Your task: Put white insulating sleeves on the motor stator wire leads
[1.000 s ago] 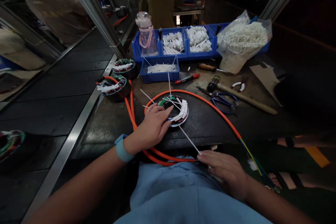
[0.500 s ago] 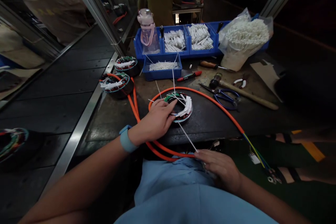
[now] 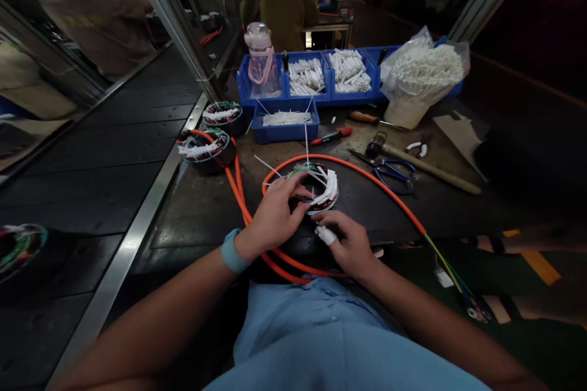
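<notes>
A ring-shaped motor stator (image 3: pixel 328 190) lies on the bench, with wires, white sleeves and a blue-green rim. My left hand (image 3: pixel 280 204) grips its left side, fingers over the top and thumb by the near edge. White cable ties (image 3: pixel 307 143) stick up and out from the ring. At the front rim my right hand (image 3: pixel 347 239) is closed in a pinch, white tape round its thumb. Whatever lies between those fingertips is hidden. An orange cable (image 3: pixel 389 187) loops around the stator and over the bench edge.
Two more stators (image 3: pixel 206 149) sit at left. Behind are a blue tray of cable ties (image 3: pixel 287 131), bins of white sleeves (image 3: pixel 308 95), a bottle (image 3: pixel 262 67) and a bag of ties (image 3: pixel 424 70). Pliers (image 3: pixel 389 172), a mallet (image 3: pixel 431 166), a marker (image 3: pixel 331 137) and a screwdriver (image 3: pixel 364 116) lie at right.
My right hand has moved up and away from my lap to the stator's front rim. The tie strip that stretched toward it no longer shows. My left hand stays on the ring.
</notes>
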`<state>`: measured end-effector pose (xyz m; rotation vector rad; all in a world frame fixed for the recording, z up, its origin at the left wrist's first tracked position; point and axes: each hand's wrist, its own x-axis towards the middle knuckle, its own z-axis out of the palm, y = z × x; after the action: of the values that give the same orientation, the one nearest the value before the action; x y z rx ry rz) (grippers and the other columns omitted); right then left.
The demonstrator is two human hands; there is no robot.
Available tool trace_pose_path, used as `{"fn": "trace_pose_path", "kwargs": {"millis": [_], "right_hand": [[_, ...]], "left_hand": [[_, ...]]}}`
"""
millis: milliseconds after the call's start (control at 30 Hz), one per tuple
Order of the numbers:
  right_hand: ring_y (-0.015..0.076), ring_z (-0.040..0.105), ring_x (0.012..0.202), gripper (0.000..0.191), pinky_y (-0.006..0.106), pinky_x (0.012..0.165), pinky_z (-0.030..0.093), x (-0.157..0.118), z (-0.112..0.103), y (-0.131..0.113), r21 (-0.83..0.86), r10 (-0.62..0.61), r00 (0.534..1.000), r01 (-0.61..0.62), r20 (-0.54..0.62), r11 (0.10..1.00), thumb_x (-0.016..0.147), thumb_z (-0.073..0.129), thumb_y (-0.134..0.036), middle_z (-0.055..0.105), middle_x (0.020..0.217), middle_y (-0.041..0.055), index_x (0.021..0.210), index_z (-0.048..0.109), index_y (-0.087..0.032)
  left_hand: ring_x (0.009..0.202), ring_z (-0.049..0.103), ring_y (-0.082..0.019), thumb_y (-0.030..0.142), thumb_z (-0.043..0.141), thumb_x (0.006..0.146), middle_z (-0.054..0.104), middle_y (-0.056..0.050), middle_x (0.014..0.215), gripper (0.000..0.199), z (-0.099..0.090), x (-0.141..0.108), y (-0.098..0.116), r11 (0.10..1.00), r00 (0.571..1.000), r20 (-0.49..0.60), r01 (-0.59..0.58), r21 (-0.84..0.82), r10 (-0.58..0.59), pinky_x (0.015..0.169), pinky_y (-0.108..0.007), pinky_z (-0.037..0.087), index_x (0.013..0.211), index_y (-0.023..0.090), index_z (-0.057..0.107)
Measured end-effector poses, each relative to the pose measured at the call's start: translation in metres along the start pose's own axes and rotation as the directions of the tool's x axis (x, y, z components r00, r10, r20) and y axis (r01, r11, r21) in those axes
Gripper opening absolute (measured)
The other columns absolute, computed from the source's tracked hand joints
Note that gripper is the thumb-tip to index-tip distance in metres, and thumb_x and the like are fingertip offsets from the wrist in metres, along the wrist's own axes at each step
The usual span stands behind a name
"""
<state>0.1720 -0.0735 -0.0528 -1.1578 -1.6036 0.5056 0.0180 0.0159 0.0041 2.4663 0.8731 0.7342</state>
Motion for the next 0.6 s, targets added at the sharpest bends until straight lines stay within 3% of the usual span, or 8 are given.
{"fn": "trace_pose_path", "kwargs": {"millis": [100, 167, 300, 433, 600], "right_hand": [[0.0148, 0.065, 0.079, 0.014, 0.031, 0.076, 0.054, 0.011, 0.000, -0.002, 0.292, 0.244, 0.970, -0.232, -0.005, 0.928, 0.078, 0.061, -0.022, 0.066, 0.084, 0.0021, 0.088, 0.051, -0.021], [0.0144, 0.065, 0.082, 0.020, 0.031, 0.078, 0.054, 0.009, -0.003, -0.002, 0.392, 0.270, 0.962, -0.266, 0.047, 0.881, 0.076, 0.063, -0.022, 0.066, 0.087, 0.0018, 0.089, 0.048, -0.022], [0.0157, 0.062, 0.094, 0.023, 0.035, 0.086, 0.050, -0.005, -0.005, 0.004, 0.351, 0.226, 0.969, -0.247, 0.102, 0.903, 0.078, 0.062, -0.019, 0.064, 0.100, 0.0050, 0.096, 0.048, -0.022], [0.0158, 0.062, 0.094, 0.022, 0.035, 0.086, 0.050, -0.009, -0.004, 0.006, 0.336, 0.199, 0.977, -0.214, 0.079, 0.917, 0.078, 0.061, -0.018, 0.064, 0.098, 0.0047, 0.096, 0.048, -0.022], [0.0155, 0.063, 0.082, 0.018, 0.033, 0.079, 0.051, 0.005, 0.000, -0.002, 0.272, 0.303, 0.953, -0.296, 0.016, 0.915, 0.075, 0.062, -0.022, 0.065, 0.088, 0.0022, 0.089, 0.051, -0.022]], "left_hand": [[0.094, 0.055, -0.018, 0.013, 0.052, 0.083, 0.070, -0.001, 0.093, 0.022, 0.005, -0.007, -0.004, 0.988, 0.984, -0.100, -0.147, 0.048, 0.151, 0.093, -0.041, 0.040, 0.099, 0.021, 0.065], [0.095, 0.054, -0.019, 0.011, 0.052, 0.082, 0.071, 0.000, 0.096, 0.025, 0.007, -0.010, -0.007, 0.959, 0.957, -0.128, -0.240, 0.150, 0.259, 0.094, -0.042, 0.039, 0.099, 0.021, 0.067], [0.097, 0.054, -0.019, 0.011, 0.052, 0.082, 0.070, 0.000, 0.100, 0.029, 0.009, -0.012, -0.010, 0.914, 0.934, -0.112, -0.299, 0.274, 0.339, 0.094, -0.043, 0.039, 0.105, 0.021, 0.065], [0.095, 0.055, -0.019, 0.012, 0.050, 0.082, 0.071, -0.001, 0.100, 0.029, 0.010, -0.013, -0.009, 0.895, 0.927, -0.108, -0.308, 0.323, 0.358, 0.093, -0.043, 0.041, 0.105, 0.022, 0.065], [0.094, 0.056, -0.019, 0.012, 0.050, 0.083, 0.071, -0.001, 0.099, 0.029, 0.011, -0.012, -0.009, 0.900, 0.932, -0.108, -0.298, 0.320, 0.347, 0.091, -0.043, 0.041, 0.105, 0.023, 0.065]]}}
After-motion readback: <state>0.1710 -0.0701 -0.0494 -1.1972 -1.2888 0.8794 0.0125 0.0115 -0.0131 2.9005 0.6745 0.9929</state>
